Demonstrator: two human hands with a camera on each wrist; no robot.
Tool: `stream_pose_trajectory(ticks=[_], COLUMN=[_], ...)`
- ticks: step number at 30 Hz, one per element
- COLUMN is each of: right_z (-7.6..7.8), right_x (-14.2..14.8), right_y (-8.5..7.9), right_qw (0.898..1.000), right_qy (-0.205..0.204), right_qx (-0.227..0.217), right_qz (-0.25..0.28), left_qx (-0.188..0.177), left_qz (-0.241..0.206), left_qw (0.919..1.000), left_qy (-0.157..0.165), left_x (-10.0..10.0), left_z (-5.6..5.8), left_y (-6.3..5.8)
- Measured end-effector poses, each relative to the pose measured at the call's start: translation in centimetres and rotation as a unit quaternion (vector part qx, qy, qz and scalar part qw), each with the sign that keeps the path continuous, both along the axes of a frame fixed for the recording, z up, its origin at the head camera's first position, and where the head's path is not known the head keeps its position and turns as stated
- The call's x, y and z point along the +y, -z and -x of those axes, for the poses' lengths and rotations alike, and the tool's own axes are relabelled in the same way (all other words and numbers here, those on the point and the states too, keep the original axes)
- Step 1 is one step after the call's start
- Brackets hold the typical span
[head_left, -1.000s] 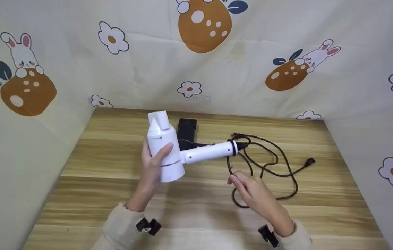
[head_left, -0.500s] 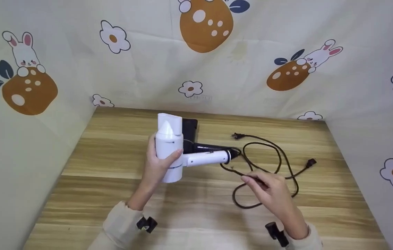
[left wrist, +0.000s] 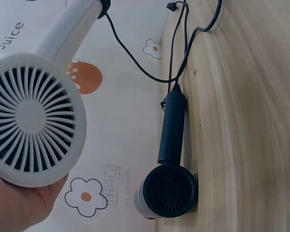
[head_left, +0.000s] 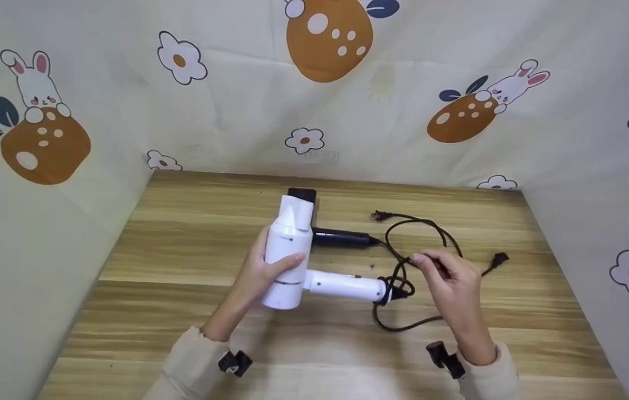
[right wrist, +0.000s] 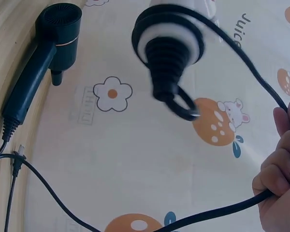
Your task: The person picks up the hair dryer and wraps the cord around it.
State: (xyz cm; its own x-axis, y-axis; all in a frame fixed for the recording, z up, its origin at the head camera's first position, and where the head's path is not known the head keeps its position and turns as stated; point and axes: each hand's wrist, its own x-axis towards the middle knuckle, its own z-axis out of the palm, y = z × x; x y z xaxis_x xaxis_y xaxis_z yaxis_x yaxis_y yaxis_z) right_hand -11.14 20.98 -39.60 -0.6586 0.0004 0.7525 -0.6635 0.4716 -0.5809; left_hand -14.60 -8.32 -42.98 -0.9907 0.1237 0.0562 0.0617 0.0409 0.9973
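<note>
In the head view my left hand (head_left: 256, 275) grips the barrel of a white hair dryer (head_left: 289, 244), its handle pointing right. A black power cord (head_left: 407, 328) loops around the handle's end near the strain relief. My right hand (head_left: 456, 289) pinches this cord to the right of the handle. The white dryer's round slatted intake (left wrist: 31, 118) fills the left of the left wrist view. Seen from the right wrist, the cord wraps the handle's end (right wrist: 166, 41), and curled fingers (right wrist: 282, 166) hold it at the right edge.
A dark hair dryer (head_left: 342, 238) lies on the wooden table (head_left: 181, 311) behind the white one, partly covered by it. Two plugs, one at the back (head_left: 381, 215) and another at the right (head_left: 499, 259), lie among cord loops. A patterned cloth wall (head_left: 236, 111) encloses the table.
The white hair dryer has shifted right and toward the person. My right hand has moved right and up with the cord, and more cord now circles the handle's end.
</note>
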Motion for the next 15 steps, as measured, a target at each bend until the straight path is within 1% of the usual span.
stream_pose_trajectory(ticks=[5,8,10,13,15], right_z=[0.8,1.1,1.3,1.6,1.8], right_x=[0.0,0.0,0.0,0.0,-0.1], right_y=[0.2,0.7,1.1,1.6,1.9], right_qw=[1.000,0.999,0.999,0.997,0.995], right_qy=[0.014,0.021,0.018,0.015,0.016], right_qx=[-0.011,-0.029,-0.045,-0.075,-0.096], right_qz=[-0.002,-0.008,-0.009,-0.007,-0.009], left_qx=[0.006,0.011,0.014,0.014,0.013], left_qz=[0.000,-0.006,-0.018,-0.039,-0.055], left_qw=[0.9992,0.9979,0.9970,0.9957,0.9949], left_qy=[0.040,0.063,0.074,0.083,0.083], left_x=[0.2,0.3,0.4,0.4,0.4], left_z=[-0.5,-0.7,-0.8,-0.9,-1.1], left_y=[-0.2,-0.4,-0.6,-0.9,-1.0])
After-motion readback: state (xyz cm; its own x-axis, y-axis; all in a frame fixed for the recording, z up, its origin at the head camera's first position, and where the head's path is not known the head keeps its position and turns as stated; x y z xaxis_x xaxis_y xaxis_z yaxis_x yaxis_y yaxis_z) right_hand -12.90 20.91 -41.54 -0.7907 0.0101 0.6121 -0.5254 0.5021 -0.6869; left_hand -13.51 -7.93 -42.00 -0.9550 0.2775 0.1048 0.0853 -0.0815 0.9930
